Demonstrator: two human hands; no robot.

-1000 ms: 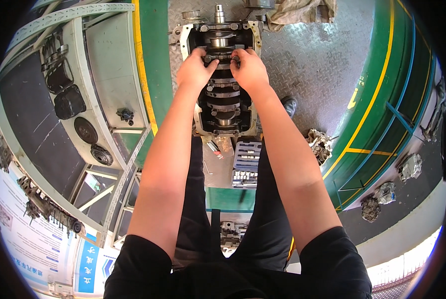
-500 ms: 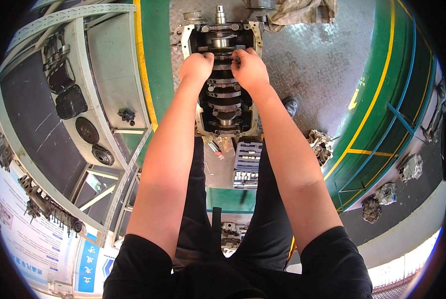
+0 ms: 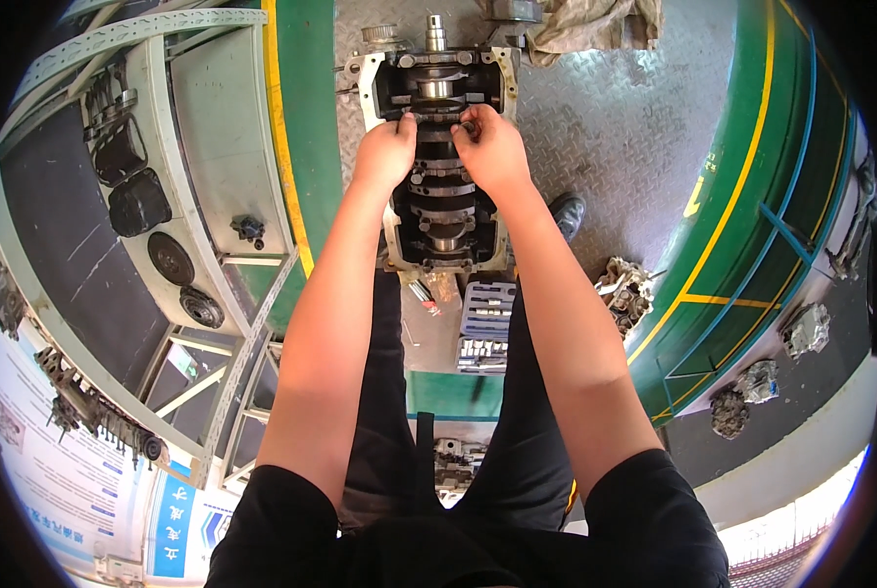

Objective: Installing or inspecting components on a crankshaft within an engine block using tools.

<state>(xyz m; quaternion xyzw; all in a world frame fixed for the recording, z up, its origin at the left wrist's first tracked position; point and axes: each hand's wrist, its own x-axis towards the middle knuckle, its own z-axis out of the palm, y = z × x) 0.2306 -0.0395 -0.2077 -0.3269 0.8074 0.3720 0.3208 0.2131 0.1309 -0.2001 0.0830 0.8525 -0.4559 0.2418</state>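
An engine block [image 3: 505, 83] stands in front of me with its open side up. The crankshaft [image 3: 438, 89] lies along its middle, crossed by several bearing caps [image 3: 440, 166]. My left hand [image 3: 386, 153] is curled at the block's left rail, its thumb and fingers over the end of a cap in the upper half. Opposite it, my right hand [image 3: 495, 149] pinches at the right side of the same area, with a small dark piece partly showing between the fingers. The hands hide what they grip, so I cannot name it.
A metal-plate bench [image 3: 634, 108] carries the block, with a cloth [image 3: 600, 24] at the far right and a toothed pulley [image 3: 379, 35] at the far left. Nearer me is a socket set case [image 3: 485, 323]. A shelf rack [image 3: 232, 147] holds parts on the left.
Both hands have shifted slightly toward me along the block, uncovering more of the cap just beyond them. The fingers stay curled.
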